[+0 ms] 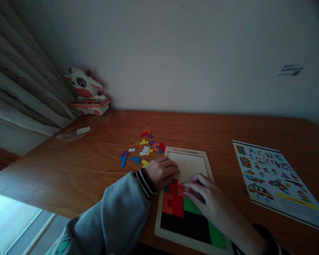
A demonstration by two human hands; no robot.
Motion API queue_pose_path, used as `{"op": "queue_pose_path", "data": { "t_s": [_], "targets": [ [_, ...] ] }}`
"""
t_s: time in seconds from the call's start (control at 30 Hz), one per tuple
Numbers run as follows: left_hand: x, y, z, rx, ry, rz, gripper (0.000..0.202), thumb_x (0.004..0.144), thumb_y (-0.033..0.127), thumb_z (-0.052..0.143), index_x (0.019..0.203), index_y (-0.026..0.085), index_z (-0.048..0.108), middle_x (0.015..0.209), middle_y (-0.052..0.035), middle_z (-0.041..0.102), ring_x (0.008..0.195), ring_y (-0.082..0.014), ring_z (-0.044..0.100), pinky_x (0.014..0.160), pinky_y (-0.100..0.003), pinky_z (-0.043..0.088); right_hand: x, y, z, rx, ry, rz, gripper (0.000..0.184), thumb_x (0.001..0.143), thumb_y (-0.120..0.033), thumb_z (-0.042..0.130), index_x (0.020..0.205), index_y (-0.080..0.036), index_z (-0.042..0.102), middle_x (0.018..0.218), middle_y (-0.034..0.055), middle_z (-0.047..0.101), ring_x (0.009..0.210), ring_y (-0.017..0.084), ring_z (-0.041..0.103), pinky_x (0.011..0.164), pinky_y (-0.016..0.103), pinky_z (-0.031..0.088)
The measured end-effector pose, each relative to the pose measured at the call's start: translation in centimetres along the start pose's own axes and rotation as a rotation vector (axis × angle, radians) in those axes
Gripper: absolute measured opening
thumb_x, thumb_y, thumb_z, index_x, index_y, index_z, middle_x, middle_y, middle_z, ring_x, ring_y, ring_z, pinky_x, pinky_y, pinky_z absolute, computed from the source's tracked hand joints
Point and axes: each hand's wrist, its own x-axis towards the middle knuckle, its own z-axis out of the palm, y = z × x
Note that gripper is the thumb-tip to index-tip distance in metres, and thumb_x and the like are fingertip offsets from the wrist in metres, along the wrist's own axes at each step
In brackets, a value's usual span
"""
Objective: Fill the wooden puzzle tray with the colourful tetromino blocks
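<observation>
A wooden puzzle board (186,151) lies before me, its lower part filled with black, green, red and orange pieces and its upper part bare wood. My left hand (163,171) rests over the board's left side, fingers curled together and pointing right. Whatever may be under those fingers is hidden; a bit of blue piece (166,189) shows just below them. From the right, my right hand (204,193) reaches in with thumb and fingers closed around an orange puzzle piece (190,190), low over the board beside the red piece (178,202).
Several loose coloured pieces (135,160) are scattered left of the board. A printed pattern sheet (276,180) lies to the right. At the back left stands a cow-shaped toy keyboard (89,102), with clear plastic wrapping (71,136) in front of it. A curtain (21,78) hangs at the left.
</observation>
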Motion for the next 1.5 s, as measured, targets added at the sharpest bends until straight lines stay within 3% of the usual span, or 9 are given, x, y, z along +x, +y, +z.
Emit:
{"op": "queue_pose_path", "data": {
  "t_s": [0.3,0.43,0.57,0.63,0.77,0.87,1.03,1.3,1.5],
  "targets": [
    [-0.3,-0.3,0.2,0.023,-0.072,0.006,0.027,0.085,0.014,0.054,0.109,0.019,0.067,0.109,-0.0078,0.070,0.097,-0.0213,0.063,0.088,-0.035,0.050,0.2,-0.4,0.4,0.107,0.007,0.013,0.022,0.095,-0.021,0.055,0.109,-0.025,0.071,0.099,0.0054,0.063,0.087,0.020,0.066,0.080,0.035,0.055],
    [-0.4,-0.5,0.5,0.016,-0.050,0.018,0.032,0.081,0.013,0.053,0.109,0.019,0.067,0.109,-0.0068,0.070,0.096,-0.0214,0.062,0.087,-0.035,0.050,0.4,-0.3,0.5,0.118,-0.011,-0.007,0.026,0.097,-0.018,0.046,0.106,-0.024,0.070,0.099,0.0060,0.065,0.089,0.020,0.067,0.081,0.035,0.055],
    [-0.3,-0.3,0.4,-0.010,-0.003,0.020,0.032,0.079,0.014,0.051,0.106,0.020,0.068,0.105,-0.0069,0.071,0.093,-0.0216,0.062,0.084,-0.035,0.050,0.6,-0.1,0.8,0.091,-0.020,0.009,0.024,0.096,-0.020,0.048,0.105,-0.024,0.070,0.100,0.0074,0.066,0.090,0.023,0.068,0.083,0.039,0.056],
    [-0.2,-0.4,0.1,-0.027,0.081,-0.039,0.032,0.080,0.013,0.049,0.104,0.019,0.069,0.103,-0.0075,0.072,0.093,-0.0219,0.062,0.085,-0.037,0.050,0.5,-0.1,0.7,0.103,0.008,0.008,0.024,0.096,-0.024,0.049,0.109,-0.025,0.069,0.103,0.0075,0.067,0.093,0.023,0.069,0.084,0.040,0.057],
    [-0.1,-1.8,-0.7,0.042,0.233,-0.297,0.031,0.086,0.011,0.047,0.109,0.017,0.068,0.110,-0.0091,0.071,0.098,-0.0231,0.063,0.090,-0.040,0.051,0.3,0.1,-0.5,0.119,0.046,-0.005,0.022,0.097,-0.032,0.050,0.108,-0.028,0.069,0.104,0.0069,0.069,0.093,0.022,0.070,0.083,0.037,0.058],
    [-0.2,-3.7,-0.9,0.121,0.175,-0.417,0.033,0.093,0.017,0.050,0.122,0.016,0.063,0.125,-0.0110,0.068,0.112,-0.0266,0.061,0.098,-0.047,0.050,0.4,0.5,-1.7,0.099,0.082,-0.004,0.023,0.095,-0.038,0.052,0.106,-0.028,0.070,0.102,0.0067,0.071,0.089,0.022,0.071,0.082,0.036,0.059],
    [-0.2,-6.1,-0.4,0.138,0.031,-0.416,0.039,0.091,0.021,0.057,0.130,0.016,0.059,0.132,-0.0118,0.065,0.123,-0.0287,0.058,0.105,-0.052,0.046,1.2,1.2,-3.0,0.066,0.107,0.005,0.026,0.092,-0.041,0.054,0.106,-0.028,0.071,0.100,0.0063,0.073,0.086,0.022,0.073,0.078,0.035,0.060],
    [-0.7,-7.2,-0.3,0.137,0.098,-0.438,0.034,0.090,0.036,0.067,0.118,0.017,0.064,0.108,-0.0117,0.072,0.101,-0.0257,0.069,0.092,-0.041,0.055,1.3,2.1,-3.9,0.056,0.128,0.018,0.029,0.092,-0.045,0.054,0.109,-0.028,0.070,0.104,0.0064,0.072,0.084,0.021,0.071,0.076,0.036,0.060],
    [-0.5,-7.2,-0.4,0.053,0.150,-0.448,0.033,0.086,0.028,0.071,0.117,0.018,0.064,0.101,-0.0073,0.072,0.094,-0.0224,0.069,0.087,-0.035,0.057,1.2,2.2,-3.8,0.027,0.188,0.024,0.032,0.094,-0.046,0.054,0.117,-0.028,0.066,0.111,0.0077,0.070,0.087,0.021,0.069,0.081,0.036,0.058]
  ]
}}
